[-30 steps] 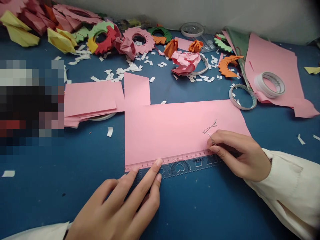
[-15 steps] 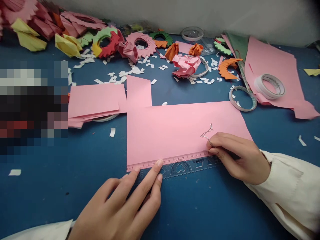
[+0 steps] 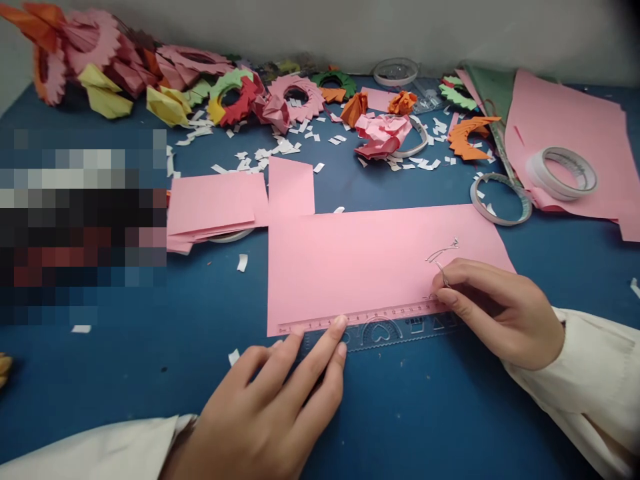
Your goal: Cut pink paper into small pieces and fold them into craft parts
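A large pink paper sheet (image 3: 360, 260) lies in front of me. A clear plastic ruler (image 3: 383, 333) with cut-out shapes lies along its near edge, partly over the sheet. My left hand (image 3: 270, 393) rests with fingers stretched and spread, fingertips pressing on the ruler's left part. Between thumb and fingers, my right hand (image 3: 493, 310) pinches a thin bent silvery wire (image 3: 443, 270) over the sheet, just above the ruler's right end. Part of the wire is hidden by the fingers, and the right hand covers the ruler's far end.
Folded pink papers (image 3: 215, 200) are stacked at left. Tape rolls (image 3: 501, 217) stand to the right, one on more pink paper (image 3: 570, 113). Folded paper rings (image 3: 297, 97), a crumpled pink paper (image 3: 383, 133) and white scraps (image 3: 260, 155) lie along the back. A pixelated patch hides the left side.
The view has swung left, so everything sits further right in it. The ruler has slid slightly right along the sheet under my left hand. My right hand still pinches the wire, now tilted differently.
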Demonstrator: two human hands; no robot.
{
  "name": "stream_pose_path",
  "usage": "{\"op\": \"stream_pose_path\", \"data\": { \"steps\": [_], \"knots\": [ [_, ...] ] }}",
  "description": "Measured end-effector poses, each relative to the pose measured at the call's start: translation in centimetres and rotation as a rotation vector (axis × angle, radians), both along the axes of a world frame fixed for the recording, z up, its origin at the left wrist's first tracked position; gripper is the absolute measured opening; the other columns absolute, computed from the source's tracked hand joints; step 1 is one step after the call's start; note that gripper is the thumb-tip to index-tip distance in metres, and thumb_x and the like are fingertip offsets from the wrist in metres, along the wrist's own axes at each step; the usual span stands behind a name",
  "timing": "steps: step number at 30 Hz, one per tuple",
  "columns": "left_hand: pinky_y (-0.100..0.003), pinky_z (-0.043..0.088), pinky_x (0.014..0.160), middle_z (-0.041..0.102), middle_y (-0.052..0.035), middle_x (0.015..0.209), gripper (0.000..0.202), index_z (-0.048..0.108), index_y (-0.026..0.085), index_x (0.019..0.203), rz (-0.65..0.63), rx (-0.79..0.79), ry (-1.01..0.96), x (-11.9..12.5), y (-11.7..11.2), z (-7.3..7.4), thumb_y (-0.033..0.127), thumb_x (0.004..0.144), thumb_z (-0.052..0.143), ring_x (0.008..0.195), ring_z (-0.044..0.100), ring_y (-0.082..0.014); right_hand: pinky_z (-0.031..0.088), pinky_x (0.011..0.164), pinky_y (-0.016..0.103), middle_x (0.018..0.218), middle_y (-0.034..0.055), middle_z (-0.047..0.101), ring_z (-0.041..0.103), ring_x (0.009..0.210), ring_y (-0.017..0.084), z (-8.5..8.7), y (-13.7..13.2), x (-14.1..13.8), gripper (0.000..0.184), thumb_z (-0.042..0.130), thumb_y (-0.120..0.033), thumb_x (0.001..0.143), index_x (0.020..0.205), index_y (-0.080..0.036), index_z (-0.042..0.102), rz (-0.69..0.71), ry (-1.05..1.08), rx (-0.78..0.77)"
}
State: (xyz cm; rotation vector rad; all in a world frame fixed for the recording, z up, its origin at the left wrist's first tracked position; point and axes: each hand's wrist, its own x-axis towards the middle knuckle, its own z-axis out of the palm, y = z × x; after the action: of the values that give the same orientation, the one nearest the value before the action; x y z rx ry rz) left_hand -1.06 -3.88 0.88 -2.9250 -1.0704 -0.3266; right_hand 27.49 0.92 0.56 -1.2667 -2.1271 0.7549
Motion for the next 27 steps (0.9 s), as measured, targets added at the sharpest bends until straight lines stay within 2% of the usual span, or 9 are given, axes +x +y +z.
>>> {"op": "stream_pose_path", "data": {
  "steps": [5,11,15,19,24,27],
  "knots": [
    [-0.039,0.035,0.078,0.053,-0.0053,0.136,0.033,0.059,0.015,0.117,-0.041,0.042,0.037,1.4,0.1,0.1,0.018,0.089,0.042,0.101,0.053,-0.0249,0.043,0.053,0.022,0.070,-0.0008,0.057,0.052,0.059,0.009,0.0,0.1,1.0,0.008,0.052,-0.013,0.086,0.086,-0.020,0.055,-0.013,-0.056,0.069],
    [-0.036,0.035,0.080,0.046,-0.0090,0.141,0.039,0.053,0.014,0.126,-0.126,0.054,0.089,3.5,0.6,0.0,0.026,0.091,0.038,0.107,0.051,-0.0252,0.047,0.057,0.021,0.078,0.0008,0.063,0.059,0.065,0.011,0.0,-0.5,4.2,0.006,0.056,-0.018,0.084,0.087,-0.023,0.057,-0.105,-0.198,0.227],
    [-0.036,0.036,0.081,0.044,-0.0100,0.143,0.041,0.050,0.014,0.129,-0.158,0.044,0.124,4.4,0.8,0.2,0.027,0.094,0.033,0.109,0.051,-0.0254,0.047,0.057,0.021,0.081,0.0006,0.064,0.058,0.065,0.012,-0.3,-0.9,5.2,0.011,0.057,-0.017,0.083,0.088,-0.026,0.058,-0.133,-0.231,0.203],
    [-0.035,0.036,0.083,0.041,-0.0103,0.145,0.043,0.048,0.013,0.131,-0.170,0.028,0.128,4.8,0.9,0.1,0.026,0.094,0.030,0.111,0.051,-0.0245,0.045,0.057,0.025,0.078,0.0013,0.062,0.055,0.063,0.013,-0.4,-1.3,4.8,0.007,0.059,-0.020,0.082,0.081,-0.026,0.060,-0.278,-0.142,0.164],
    [-0.035,0.035,0.087,0.040,-0.0111,0.145,0.044,0.048,0.013,0.132,-0.165,0.026,0.110,4.9,0.9,-0.1,0.026,0.094,0.032,0.112,0.051,-0.0250,0.046,0.057,0.028,0.079,0.0027,0.063,0.056,0.065,0.015,-0.3,-1.5,4.4,0.002,0.060,-0.027,0.082,0.080,-0.027,0.060,-0.354,-0.168,0.114],
    [-0.034,0.034,0.088,0.041,-0.0108,0.145,0.044,0.047,0.012,0.133,-0.186,0.027,0.111,4.8,1.0,0.0,0.026,0.094,0.032,0.111,0.051,-0.0249,0.047,0.055,0.026,0.079,0.0014,0.063,0.057,0.063,0.013,-0.4,-1.3,4.6,0.004,0.060,-0.023,0.082,0.081,-0.027,0.060,-0.303,-0.174,0.144]
  ]
}}
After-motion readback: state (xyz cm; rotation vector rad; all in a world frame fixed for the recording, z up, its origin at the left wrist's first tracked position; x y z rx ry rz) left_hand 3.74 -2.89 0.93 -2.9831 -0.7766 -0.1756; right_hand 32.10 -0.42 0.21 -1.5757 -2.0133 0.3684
